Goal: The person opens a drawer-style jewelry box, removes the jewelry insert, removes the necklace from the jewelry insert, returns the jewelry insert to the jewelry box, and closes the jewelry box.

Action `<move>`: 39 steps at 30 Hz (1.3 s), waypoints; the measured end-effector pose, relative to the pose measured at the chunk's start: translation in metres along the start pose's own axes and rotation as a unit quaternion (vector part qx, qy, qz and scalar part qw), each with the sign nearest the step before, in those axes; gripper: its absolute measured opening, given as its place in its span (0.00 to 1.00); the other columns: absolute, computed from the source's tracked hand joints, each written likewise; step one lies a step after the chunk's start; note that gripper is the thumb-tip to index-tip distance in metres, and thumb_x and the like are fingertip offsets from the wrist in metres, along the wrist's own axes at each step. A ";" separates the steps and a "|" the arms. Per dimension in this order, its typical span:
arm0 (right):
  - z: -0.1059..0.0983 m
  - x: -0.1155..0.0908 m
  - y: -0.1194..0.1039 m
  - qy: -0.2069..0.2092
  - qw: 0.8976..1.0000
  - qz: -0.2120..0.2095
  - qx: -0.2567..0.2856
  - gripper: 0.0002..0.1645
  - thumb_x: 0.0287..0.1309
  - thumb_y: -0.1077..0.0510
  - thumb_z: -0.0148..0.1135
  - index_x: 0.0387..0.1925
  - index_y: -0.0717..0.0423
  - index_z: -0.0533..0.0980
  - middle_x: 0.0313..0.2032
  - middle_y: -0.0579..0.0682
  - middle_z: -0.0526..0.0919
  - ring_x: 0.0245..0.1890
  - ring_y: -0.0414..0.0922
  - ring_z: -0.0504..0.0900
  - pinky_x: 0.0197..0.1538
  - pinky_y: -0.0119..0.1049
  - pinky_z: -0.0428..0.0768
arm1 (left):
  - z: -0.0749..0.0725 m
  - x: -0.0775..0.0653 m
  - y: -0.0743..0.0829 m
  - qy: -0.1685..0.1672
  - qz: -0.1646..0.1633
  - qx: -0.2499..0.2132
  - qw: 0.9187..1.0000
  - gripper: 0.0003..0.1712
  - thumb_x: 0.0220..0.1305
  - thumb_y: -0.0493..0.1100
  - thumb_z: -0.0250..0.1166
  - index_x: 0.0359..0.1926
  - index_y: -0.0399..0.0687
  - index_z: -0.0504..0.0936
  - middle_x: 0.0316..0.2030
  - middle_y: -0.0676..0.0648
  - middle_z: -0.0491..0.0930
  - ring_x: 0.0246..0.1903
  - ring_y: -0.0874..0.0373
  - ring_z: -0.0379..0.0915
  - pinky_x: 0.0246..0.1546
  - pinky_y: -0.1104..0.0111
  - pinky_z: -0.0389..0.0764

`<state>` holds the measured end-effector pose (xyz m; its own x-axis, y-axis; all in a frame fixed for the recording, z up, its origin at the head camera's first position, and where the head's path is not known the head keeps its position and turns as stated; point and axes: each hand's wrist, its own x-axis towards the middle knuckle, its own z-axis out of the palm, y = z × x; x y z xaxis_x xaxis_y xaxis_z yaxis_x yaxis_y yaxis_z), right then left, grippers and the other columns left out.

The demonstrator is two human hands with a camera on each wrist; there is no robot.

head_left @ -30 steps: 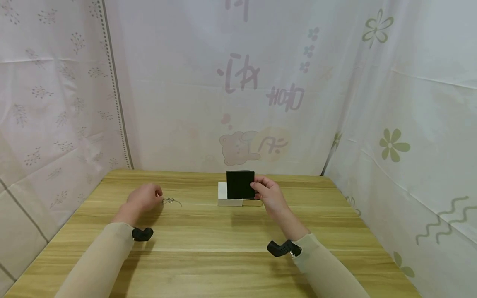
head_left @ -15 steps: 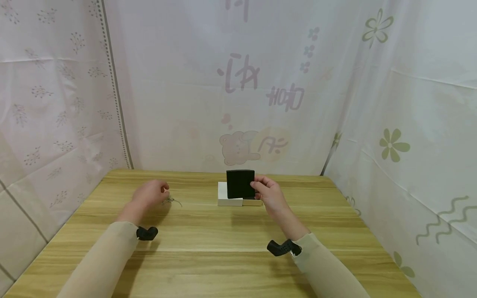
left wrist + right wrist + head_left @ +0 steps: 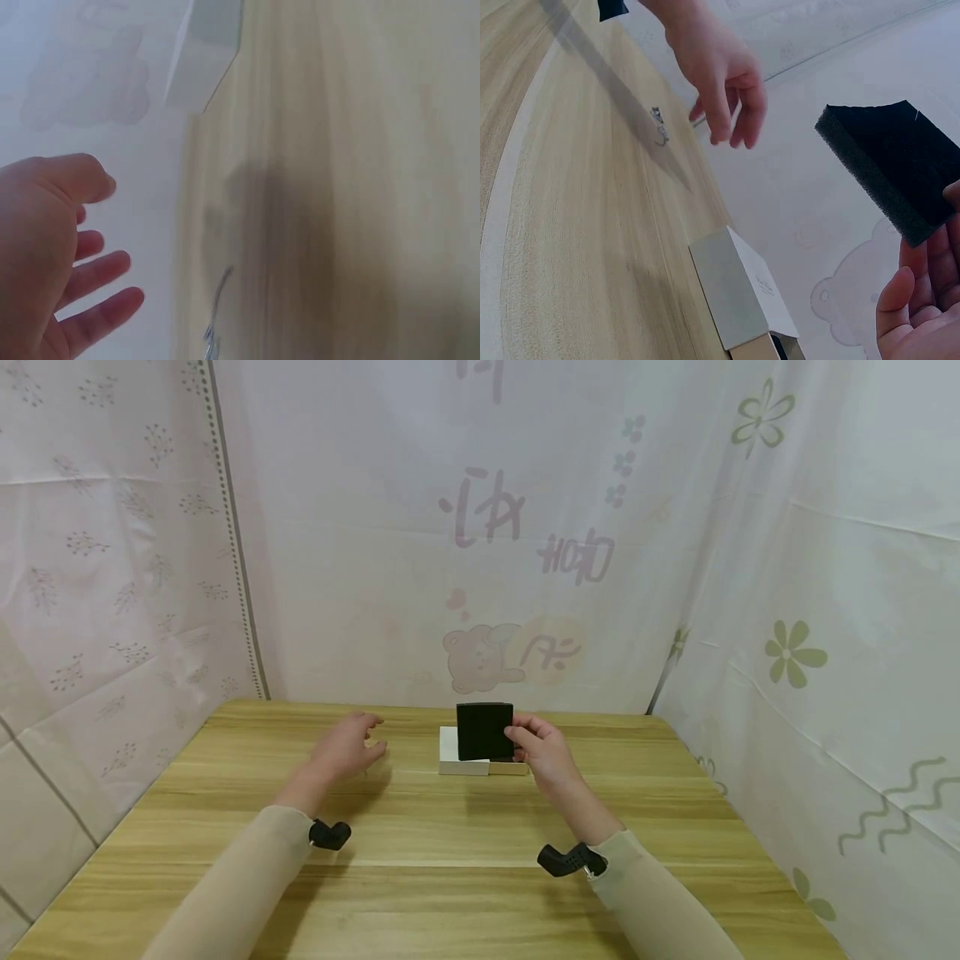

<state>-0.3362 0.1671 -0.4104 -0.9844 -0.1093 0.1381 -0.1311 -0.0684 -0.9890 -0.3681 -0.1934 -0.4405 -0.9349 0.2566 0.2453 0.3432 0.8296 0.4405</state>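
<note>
My right hand [image 3: 549,758] pinches a square black foam pad [image 3: 483,732] by its right edge, thumb in front. In the right wrist view the pad shows a thick, porous edge. Just behind and below it lies a white box [image 3: 452,752], its inner part slid partly out to the right. My left hand [image 3: 341,750] hovers left of the box with fingers spread and nothing between them. On the table beneath it is a thin silvery piece of jewellery [image 3: 660,126], like a chain; my left hand hides most of it in the head view.
The wooden table [image 3: 435,877] reaches back to a pale printed curtain [image 3: 360,568], with more curtain along both sides. A black wrist camera [image 3: 330,835] is strapped at the left sleeve, and another black camera [image 3: 566,860] at the right.
My left hand has moved right from beside the jewellery, rising over it toward the box, and its fingers have spread. My right hand and the foam pad stay nearly still.
</note>
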 end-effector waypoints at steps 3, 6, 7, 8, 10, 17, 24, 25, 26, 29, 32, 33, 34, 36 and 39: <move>0.000 0.000 0.001 0.000 1.000 -0.001 0.001 0.06 0.77 0.65 0.61 0.41 0.53 0.80 0.37 0.43 0.80 0.37 0.41 0.76 0.40 0.31 0.82 | 0.008 0.002 0.012 -0.002 0.023 -0.013 1.000 0.32 0.77 0.46 0.68 0.75 0.36 0.76 0.71 0.30 0.76 0.62 0.35 0.82 0.61 0.43 0.86; 0.000 0.001 0.001 0.001 1.000 -0.002 0.003 0.07 0.77 0.65 0.60 0.41 0.53 0.81 0.37 0.43 0.81 0.36 0.41 0.77 0.39 0.30 0.82 | 0.017 0.003 0.023 -0.007 0.045 -0.009 0.999 0.32 0.76 0.45 0.69 0.75 0.37 0.76 0.72 0.30 0.75 0.66 0.33 0.80 0.66 0.40 0.83; 0.000 0.001 0.001 0.003 1.000 -0.001 0.004 0.06 0.77 0.65 0.60 0.41 0.53 0.81 0.37 0.43 0.81 0.36 0.41 0.77 0.39 0.30 0.82 | 0.019 0.003 0.027 -0.011 0.051 -0.008 0.999 0.33 0.76 0.45 0.69 0.76 0.38 0.76 0.73 0.30 0.75 0.68 0.33 0.78 0.68 0.40 0.82; 0.000 0.001 0.002 0.004 1.000 -0.001 0.004 0.06 0.77 0.65 0.60 0.41 0.54 0.81 0.37 0.43 0.81 0.36 0.41 0.77 0.39 0.30 0.82 | 0.023 0.004 0.030 -0.017 0.055 -0.006 0.998 0.33 0.77 0.46 0.69 0.76 0.38 0.75 0.74 0.31 0.74 0.69 0.32 0.77 0.70 0.40 0.80; 0.000 0.001 0.002 0.006 1.000 -0.001 0.002 0.06 0.77 0.65 0.61 0.41 0.53 0.81 0.37 0.43 0.80 0.37 0.41 0.77 0.39 0.30 0.82 | 0.030 0.005 0.037 -0.023 0.064 -0.003 0.998 0.33 0.76 0.46 0.69 0.77 0.40 0.75 0.75 0.32 0.74 0.72 0.32 0.75 0.73 0.40 0.78; 0.001 0.002 0.003 0.006 1.000 0.002 0.004 0.06 0.75 0.64 0.62 0.40 0.52 0.81 0.36 0.43 0.80 0.36 0.40 0.77 0.40 0.32 0.82 | 0.052 0.008 0.051 -0.029 0.101 -0.009 0.994 0.36 0.76 0.44 0.70 0.79 0.40 0.72 0.78 0.33 0.71 0.74 0.33 0.74 0.75 0.41 0.77; 0.000 0.001 0.004 0.005 1.000 0.000 0.005 0.06 0.76 0.64 0.62 0.41 0.52 0.81 0.36 0.43 0.81 0.36 0.41 0.78 0.39 0.30 0.82 | 0.065 0.011 0.059 -0.060 0.098 -0.020 0.993 0.40 0.77 0.44 0.71 0.84 0.47 0.68 0.85 0.37 0.62 0.80 0.36 0.66 0.79 0.43 0.72; 0.000 0.001 0.004 0.005 1.000 0.002 0.007 0.06 0.76 0.64 0.61 0.41 0.52 0.81 0.36 0.43 0.81 0.36 0.41 0.79 0.39 0.30 0.82 | 0.066 0.011 0.060 -0.062 0.098 -0.019 0.993 0.40 0.77 0.44 0.71 0.84 0.48 0.68 0.85 0.38 0.61 0.81 0.36 0.65 0.80 0.43 0.71; 0.000 0.001 0.004 0.005 1.000 0.003 0.006 0.06 0.76 0.64 0.61 0.41 0.52 0.81 0.36 0.43 0.81 0.36 0.41 0.79 0.38 0.30 0.82 | 0.067 0.012 0.061 -0.064 0.098 -0.016 0.993 0.40 0.77 0.45 0.71 0.84 0.49 0.68 0.85 0.38 0.61 0.81 0.37 0.65 0.80 0.44 0.71; -0.001 0.001 0.004 0.004 1.000 0.005 0.005 0.05 0.77 0.64 0.61 0.42 0.53 0.81 0.36 0.43 0.81 0.36 0.41 0.79 0.39 0.30 0.82 | 0.069 0.012 0.063 -0.064 0.105 -0.014 0.992 0.39 0.78 0.44 0.70 0.84 0.49 0.68 0.85 0.39 0.61 0.81 0.38 0.65 0.81 0.45 0.70; -0.001 0.001 0.004 0.003 1.000 0.006 0.000 0.05 0.77 0.64 0.60 0.43 0.54 0.81 0.37 0.42 0.81 0.37 0.40 0.78 0.40 0.30 0.82 | 0.071 0.012 0.065 -0.064 0.112 -0.012 0.992 0.38 0.78 0.44 0.70 0.84 0.48 0.69 0.84 0.38 0.63 0.81 0.39 0.66 0.81 0.46 0.70; -0.002 0.001 0.004 0.003 1.000 0.007 -0.001 0.05 0.78 0.64 0.60 0.43 0.54 0.81 0.38 0.42 0.81 0.38 0.40 0.77 0.41 0.30 0.82 | 0.072 0.012 0.065 -0.064 0.113 -0.013 0.991 0.38 0.78 0.44 0.69 0.83 0.48 0.69 0.84 0.38 0.64 0.81 0.39 0.66 0.81 0.46 0.70; -0.002 0.001 0.004 0.002 1.000 0.009 0.000 0.05 0.78 0.64 0.60 0.43 0.54 0.81 0.38 0.42 0.80 0.38 0.40 0.77 0.41 0.30 0.82 | 0.073 0.012 0.066 -0.065 0.113 -0.009 0.991 0.37 0.79 0.44 0.69 0.83 0.48 0.69 0.84 0.39 0.64 0.80 0.39 0.67 0.81 0.46 0.71; -0.002 0.001 0.003 0.002 1.000 0.009 -0.001 0.05 0.78 0.64 0.60 0.43 0.53 0.81 0.38 0.42 0.80 0.38 0.41 0.76 0.42 0.30 0.82 | 0.075 0.013 0.065 -0.068 0.118 -0.003 0.991 0.36 0.79 0.44 0.68 0.82 0.47 0.71 0.83 0.39 0.66 0.80 0.39 0.68 0.81 0.46 0.71; -0.002 0.001 0.002 0.002 1.000 0.010 0.000 0.07 0.78 0.64 0.60 0.42 0.51 0.81 0.37 0.42 0.79 0.37 0.41 0.75 0.41 0.31 0.82 | 0.078 0.013 0.063 -0.069 0.127 0.009 0.989 0.33 0.80 0.44 0.67 0.81 0.46 0.73 0.82 0.40 0.68 0.79 0.40 0.70 0.80 0.47 0.72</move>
<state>-0.3372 0.1687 -0.4127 -0.9872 -0.1063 0.1190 -0.1125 -0.0655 -0.9915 -0.3654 -0.0989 -0.4769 -0.8226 0.5222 0.2252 0.5682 0.7379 0.3642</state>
